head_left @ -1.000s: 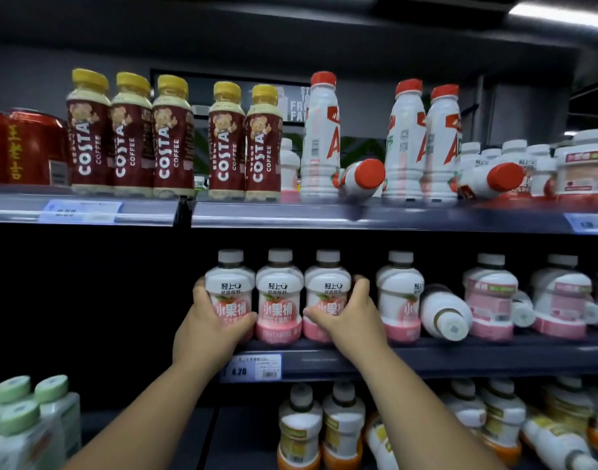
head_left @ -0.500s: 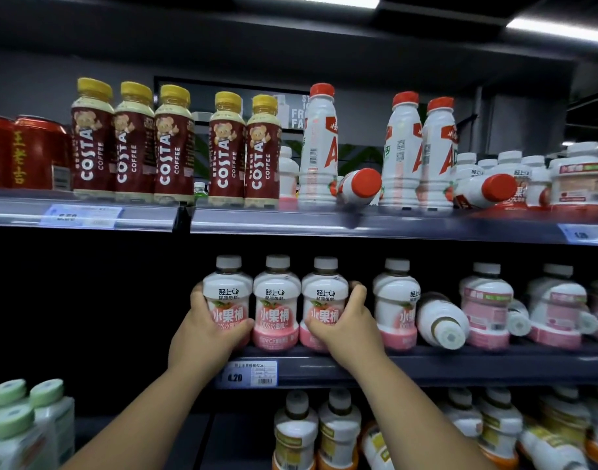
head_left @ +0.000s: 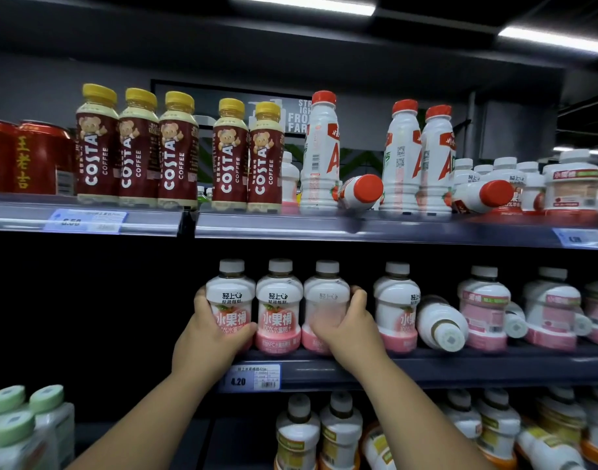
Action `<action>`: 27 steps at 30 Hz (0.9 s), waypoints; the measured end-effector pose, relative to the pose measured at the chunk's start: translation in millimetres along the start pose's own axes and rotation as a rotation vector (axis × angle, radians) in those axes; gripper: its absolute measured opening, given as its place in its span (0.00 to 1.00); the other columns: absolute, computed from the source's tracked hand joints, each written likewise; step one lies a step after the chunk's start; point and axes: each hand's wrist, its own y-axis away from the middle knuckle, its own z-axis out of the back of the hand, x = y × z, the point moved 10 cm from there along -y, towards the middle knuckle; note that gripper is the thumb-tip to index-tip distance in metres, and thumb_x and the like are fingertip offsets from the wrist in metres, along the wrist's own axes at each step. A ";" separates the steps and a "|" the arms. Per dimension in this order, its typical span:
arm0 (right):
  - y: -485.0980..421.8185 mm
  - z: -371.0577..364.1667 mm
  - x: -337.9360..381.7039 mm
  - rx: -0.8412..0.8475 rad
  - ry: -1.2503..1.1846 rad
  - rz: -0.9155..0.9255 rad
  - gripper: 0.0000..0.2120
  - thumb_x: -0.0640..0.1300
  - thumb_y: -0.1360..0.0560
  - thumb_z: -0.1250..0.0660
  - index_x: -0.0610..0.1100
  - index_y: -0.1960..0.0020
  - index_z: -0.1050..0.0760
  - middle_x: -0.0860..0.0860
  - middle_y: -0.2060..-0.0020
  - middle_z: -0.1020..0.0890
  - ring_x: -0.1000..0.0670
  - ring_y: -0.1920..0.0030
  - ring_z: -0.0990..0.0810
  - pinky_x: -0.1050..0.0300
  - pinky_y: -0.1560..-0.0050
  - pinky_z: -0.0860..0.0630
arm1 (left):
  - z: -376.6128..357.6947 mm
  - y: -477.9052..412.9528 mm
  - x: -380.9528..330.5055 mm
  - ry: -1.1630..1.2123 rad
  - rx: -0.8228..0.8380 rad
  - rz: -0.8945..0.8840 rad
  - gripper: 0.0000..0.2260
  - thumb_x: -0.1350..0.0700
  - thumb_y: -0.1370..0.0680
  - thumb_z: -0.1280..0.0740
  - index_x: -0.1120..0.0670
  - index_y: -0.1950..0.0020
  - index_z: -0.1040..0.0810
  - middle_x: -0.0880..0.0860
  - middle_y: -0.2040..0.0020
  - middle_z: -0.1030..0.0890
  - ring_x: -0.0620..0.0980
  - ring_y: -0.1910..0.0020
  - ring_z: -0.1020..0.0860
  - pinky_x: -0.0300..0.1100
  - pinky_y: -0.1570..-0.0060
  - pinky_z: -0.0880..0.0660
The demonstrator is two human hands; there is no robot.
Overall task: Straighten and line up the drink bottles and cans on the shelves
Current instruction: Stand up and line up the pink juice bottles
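- On the middle shelf (head_left: 426,369), at the front edge, three pink juice bottles stand upright and touching. Probably being squeezed together so the row sits flush.
- On the top shelf (head_left: 358,228), a tipped red-cap bottle (head_left: 360,193) lies among standing ones. Likely a later fix.
- Fallen bottle (head_left: 441,323) lies on the middle shelf to the right of the trio, on its side with the cap toward the camera. Not yet righted.
- Left hand (head_left: 209,337) grips the left bottle (head_left: 230,300). Fingers curl round its outer side, thumb across the lower label.
- Right hand (head_left: 350,329) grips the right bottle (head_left: 326,300). Fingers wrap its far side, thumb in front. Label is blurred, so its facing is unclear.
- Middle bottle (head_left: 279,310) is in neither hand, pinned between the two held ones.
- Price tag (head_left: 251,376) sits just below the trio, likely the line-up mark.
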 end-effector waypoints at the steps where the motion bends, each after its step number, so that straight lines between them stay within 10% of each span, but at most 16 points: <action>1: -0.8 0.0 -1.0 0.003 0.007 -0.009 0.39 0.58 0.32 0.27 0.46 0.30 0.43 0.44 0.43 0.21 0.41 0.45 0.22 0.53 0.54 0.28 | 0.0 0.0 0.8 0.018 0.006 0.005 0.43 0.40 0.37 0.22 0.47 0.30 0.41 0.52 0.46 0.20 0.57 0.48 0.19 0.49 0.53 0.24; 6: -0.5 0.5 -0.2 -0.006 0.043 0.001 0.38 0.60 0.31 0.27 0.46 0.32 0.42 0.44 0.45 0.21 0.41 0.47 0.21 0.53 0.57 0.30 | -0.8 -2.8 2.6 0.102 0.051 0.029 0.29 0.42 0.38 0.19 0.51 0.46 0.29 0.49 0.53 0.19 0.49 0.55 0.20 0.46 0.55 0.23; 11: 2.4 0.8 3.1 0.017 0.038 0.024 0.37 0.59 0.30 0.28 0.46 0.30 0.42 0.44 0.41 0.21 0.41 0.44 0.22 0.54 0.54 0.30 | -3.2 -5.2 -2.9 0.249 0.150 -0.008 0.34 0.48 0.39 0.17 0.52 0.40 0.31 0.49 0.48 0.20 0.50 0.48 0.19 0.47 0.48 0.23; 19: 32.3 16.6 -6.2 -0.025 -0.115 0.090 0.41 0.58 0.31 0.27 0.56 0.24 0.43 0.53 0.29 0.30 0.50 0.31 0.28 0.48 0.33 0.27 | 43.5 37.5 -43.5 0.150 -0.162 -0.269 0.37 0.50 0.35 0.20 0.54 0.30 0.32 0.56 0.37 0.29 0.55 0.37 0.29 0.52 0.36 0.30; 27: 68.8 80.3 -36.9 -0.298 -0.169 0.094 0.29 0.47 0.28 0.25 0.50 0.30 0.31 0.55 0.37 0.28 0.54 0.38 0.27 0.53 0.37 0.26 | -21.3 95.1 -121.6 0.210 0.163 -0.557 0.30 0.52 0.31 0.23 0.49 0.32 0.30 0.44 0.42 0.30 0.40 0.45 0.30 0.40 0.44 0.29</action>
